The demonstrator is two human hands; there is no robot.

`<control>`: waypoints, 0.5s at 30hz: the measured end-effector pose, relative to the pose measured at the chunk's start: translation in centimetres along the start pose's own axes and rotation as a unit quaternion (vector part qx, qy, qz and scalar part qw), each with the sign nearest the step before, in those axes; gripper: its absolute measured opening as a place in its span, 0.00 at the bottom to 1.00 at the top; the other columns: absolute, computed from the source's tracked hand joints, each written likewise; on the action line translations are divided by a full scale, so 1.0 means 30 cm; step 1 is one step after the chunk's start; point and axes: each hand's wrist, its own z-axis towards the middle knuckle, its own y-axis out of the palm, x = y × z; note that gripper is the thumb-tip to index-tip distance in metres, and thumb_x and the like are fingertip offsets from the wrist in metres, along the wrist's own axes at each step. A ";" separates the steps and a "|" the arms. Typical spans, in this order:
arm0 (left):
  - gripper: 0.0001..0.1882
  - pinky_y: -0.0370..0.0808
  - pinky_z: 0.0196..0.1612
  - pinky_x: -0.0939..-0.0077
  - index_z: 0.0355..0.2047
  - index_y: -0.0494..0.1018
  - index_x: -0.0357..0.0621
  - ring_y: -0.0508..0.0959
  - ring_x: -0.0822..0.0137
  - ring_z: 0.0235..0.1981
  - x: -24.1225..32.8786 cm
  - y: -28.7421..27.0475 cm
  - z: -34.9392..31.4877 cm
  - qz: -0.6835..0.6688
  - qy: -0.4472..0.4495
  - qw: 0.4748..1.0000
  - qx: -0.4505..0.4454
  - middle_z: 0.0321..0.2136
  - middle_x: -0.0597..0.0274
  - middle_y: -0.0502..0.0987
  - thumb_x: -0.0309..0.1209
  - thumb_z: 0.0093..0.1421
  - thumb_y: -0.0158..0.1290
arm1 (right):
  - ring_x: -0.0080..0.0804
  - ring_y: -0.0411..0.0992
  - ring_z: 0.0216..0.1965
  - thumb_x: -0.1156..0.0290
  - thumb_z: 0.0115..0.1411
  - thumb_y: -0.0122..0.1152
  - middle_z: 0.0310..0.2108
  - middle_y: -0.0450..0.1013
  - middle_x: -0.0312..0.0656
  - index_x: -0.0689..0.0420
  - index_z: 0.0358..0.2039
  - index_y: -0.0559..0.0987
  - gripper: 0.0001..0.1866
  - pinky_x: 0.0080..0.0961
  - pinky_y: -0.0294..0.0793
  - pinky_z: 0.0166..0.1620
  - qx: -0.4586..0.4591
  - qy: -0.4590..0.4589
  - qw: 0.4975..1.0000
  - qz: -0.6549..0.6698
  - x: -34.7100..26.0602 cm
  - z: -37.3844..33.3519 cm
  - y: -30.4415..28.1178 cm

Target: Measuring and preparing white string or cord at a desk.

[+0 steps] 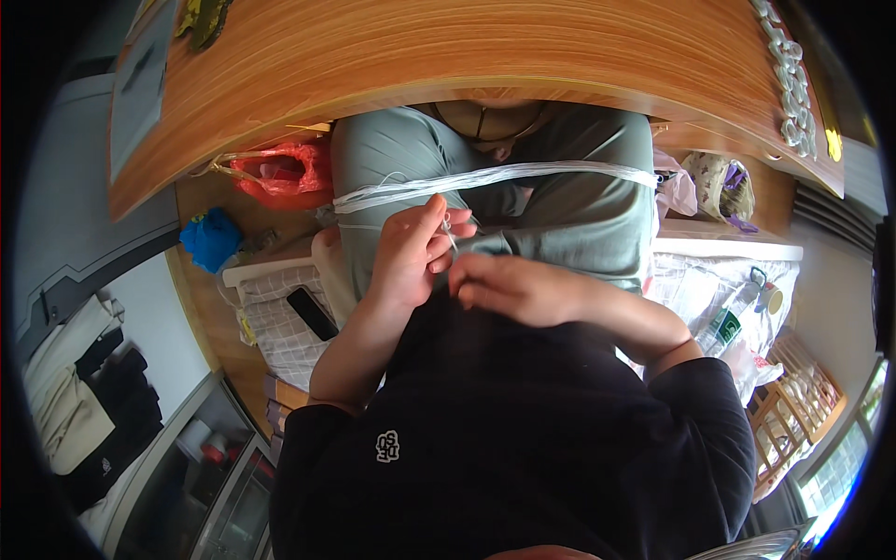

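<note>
A skein of white string [523, 172] is stretched around both of my knees, over the grey-green trousers. My left hand [411, 250] is just below it, palm turned up, with a short white strand [451, 231] caught at its thumb and fingers. Close beside it, my right hand [518, 287] is curled with its fingertips near the strand's lower end. Slight motion blur and the back of the hand hide what those fingers hold, if anything. A thin loose end of string curls up above the skein near my left knee.
A wooden table [467, 56] stands in front of my knees, with a clear linked chain [791, 84] along its right side. A red plastic bag [280, 175] and a blue bag [210, 239] are at left. A phone [312, 314] lies beside me; a plastic bottle [733, 322] lies at right.
</note>
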 end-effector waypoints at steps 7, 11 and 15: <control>0.16 0.55 0.17 0.88 0.39 0.78 0.41 0.65 0.83 0.17 -0.029 -0.023 0.006 0.142 0.033 0.989 -0.020 0.29 0.62 0.80 0.39 0.67 0.47 | 0.17 0.58 0.23 0.66 0.69 0.44 0.30 0.70 0.35 0.56 0.39 0.71 0.09 0.15 0.57 0.28 0.277 -0.115 0.888 0.349 -0.008 0.028 -0.109; 0.17 0.55 0.18 0.88 0.43 0.77 0.39 0.66 0.83 0.19 -0.001 -0.004 -0.003 0.272 0.029 0.959 -0.076 0.31 0.64 0.81 0.39 0.67 0.45 | 0.17 0.59 0.24 0.72 0.68 0.45 0.36 0.73 0.38 0.57 0.44 0.68 0.07 0.15 0.59 0.30 0.303 -0.201 0.870 0.334 -0.077 0.026 -0.101; 0.24 0.57 0.19 0.88 0.49 0.73 0.35 0.61 0.84 0.17 -0.017 0.023 -0.001 0.279 0.158 0.947 -0.005 0.34 0.62 0.80 0.42 0.69 0.38 | 0.18 0.67 0.34 0.78 0.67 0.46 0.37 0.71 0.38 0.58 0.46 0.67 0.08 0.15 0.63 0.37 0.243 -0.184 0.921 0.244 -0.039 -0.001 -0.040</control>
